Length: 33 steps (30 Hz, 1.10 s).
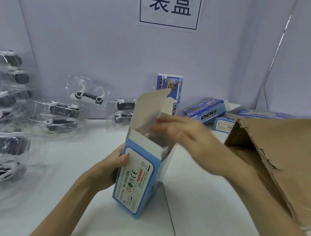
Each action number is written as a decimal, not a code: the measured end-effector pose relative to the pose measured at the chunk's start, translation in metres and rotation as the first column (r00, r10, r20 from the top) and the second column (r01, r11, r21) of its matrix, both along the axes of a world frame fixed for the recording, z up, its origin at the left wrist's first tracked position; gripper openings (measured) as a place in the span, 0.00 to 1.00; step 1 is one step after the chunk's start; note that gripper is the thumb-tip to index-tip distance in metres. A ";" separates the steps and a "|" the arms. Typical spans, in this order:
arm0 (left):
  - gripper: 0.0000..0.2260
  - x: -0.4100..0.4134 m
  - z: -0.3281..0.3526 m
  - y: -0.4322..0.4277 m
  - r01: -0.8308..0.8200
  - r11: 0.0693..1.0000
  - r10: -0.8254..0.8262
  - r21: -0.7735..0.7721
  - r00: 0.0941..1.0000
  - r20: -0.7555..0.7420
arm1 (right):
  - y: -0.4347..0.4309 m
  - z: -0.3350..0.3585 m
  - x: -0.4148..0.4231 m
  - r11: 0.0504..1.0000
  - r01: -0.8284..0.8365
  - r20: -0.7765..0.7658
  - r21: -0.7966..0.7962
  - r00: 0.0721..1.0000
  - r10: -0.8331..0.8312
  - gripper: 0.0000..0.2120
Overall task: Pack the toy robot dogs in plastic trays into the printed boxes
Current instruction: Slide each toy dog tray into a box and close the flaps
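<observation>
Gripping printed box (138, 180), upright on table (201, 192), by its left edge with left hand (110, 169), right hand (186, 137) blurred at open top beside raised flap (150, 106), grasp not discernible; light thin card, probably crushable, so best held along folded edges.

The printed box (139, 178) is made of thin card. It is coated and faintly glossy on the blue-and-white outside, and left raw, grey-brown and matt inside the raised flap (148, 110). The trays (72, 81) are formed of clear, shiny plastic in which glare is caught. The toy dogs (88, 96) are moulded in smooth black and white plastic. The carton (279, 142) is made of brown corrugated cardboard, matt and rough at its torn edge. The table (201, 192) is finished smooth and white, and the sign (170, 10) is printed on plain paper.
</observation>
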<state>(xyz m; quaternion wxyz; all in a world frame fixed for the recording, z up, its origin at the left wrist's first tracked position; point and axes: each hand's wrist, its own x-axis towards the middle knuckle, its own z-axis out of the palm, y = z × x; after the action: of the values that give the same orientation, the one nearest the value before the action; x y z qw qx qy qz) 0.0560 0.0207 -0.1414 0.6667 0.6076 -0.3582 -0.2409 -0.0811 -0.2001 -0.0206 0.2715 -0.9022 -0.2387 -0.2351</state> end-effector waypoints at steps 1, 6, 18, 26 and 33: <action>0.52 0.006 -0.006 0.004 -0.096 0.995 0.095 -0.003 0.993 -0.066 | 0.005 -0.009 -0.002 1.000 -0.011 -0.099 0.009 0.995 0.012 0.18; 0.37 0.018 -0.013 0.022 -0.273 0.962 0.271 -0.010 0.960 -0.066 | 0.023 -0.006 0.015 0.975 0.136 0.008 -0.177 0.991 -0.137 0.23; 0.24 -0.023 0.016 -0.010 -0.366 0.914 0.325 -0.173 0.918 -0.226 | 0.039 0.001 0.032 0.941 0.201 0.035 -0.272 0.979 -0.199 0.20; 0.14 -0.042 0.029 -0.023 -0.696 0.450 0.893 -0.559 0.353 0.279 | 0.044 -0.010 0.025 0.911 0.222 0.089 -0.349 0.975 -0.204 0.21; 0.16 -0.048 0.042 -0.014 -0.449 0.733 0.637 -0.511 0.192 0.746 | 0.047 -0.015 0.022 0.866 0.219 0.112 -0.450 0.976 -0.189 0.20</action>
<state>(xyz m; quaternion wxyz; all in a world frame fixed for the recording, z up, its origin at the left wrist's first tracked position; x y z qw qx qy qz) 0.0083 0.0070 -0.0990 0.4616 0.6606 -0.4328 0.4041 -0.0591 -0.1534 -0.0353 0.0163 -0.9529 -0.1993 -0.2281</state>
